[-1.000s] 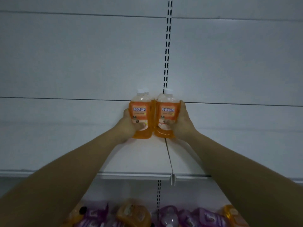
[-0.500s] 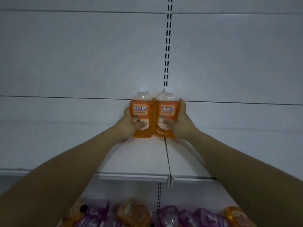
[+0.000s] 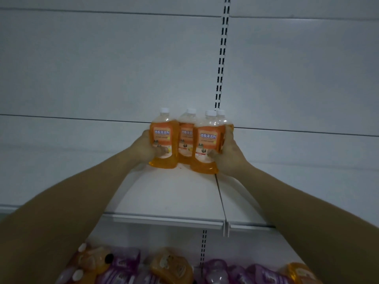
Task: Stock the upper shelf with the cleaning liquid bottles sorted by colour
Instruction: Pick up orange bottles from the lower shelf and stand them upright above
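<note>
Four orange bottles stand upright on the upper shelf [image 3: 168,199], white caps up, against the white back panel [image 3: 102,68] near the slotted upright [image 3: 222,58]. Left hand [image 3: 146,149] is wrapped around the front-left orange bottle [image 3: 164,140], thumb across the label; right hand [image 3: 229,155] grips the front-right orange bottle [image 3: 206,144] the same way. Hands are apart, one bottle each. Between and behind them sits the rear-left orange bottle [image 3: 186,138]; the rear-right orange bottle [image 3: 223,124] is mostly hidden by the front-right one and the right hand — only cap and shoulder show, so whether the fingers touch it is unclear. Shelf seam [image 3: 220,193] runs forward just under the right-hand bottle. Both forearms cross the shelf's front edge and block parts of it. Below, a jumble of purple refill pouches [image 3: 127,263] and orange refill pouches [image 3: 170,265] on a lower level, blurred. Versus half a second ago: the two held bottles were pressed side by side hiding what was behind; now they're spread apart and pulled slightly forward — rear pair exposed, all four caps visible.
</note>
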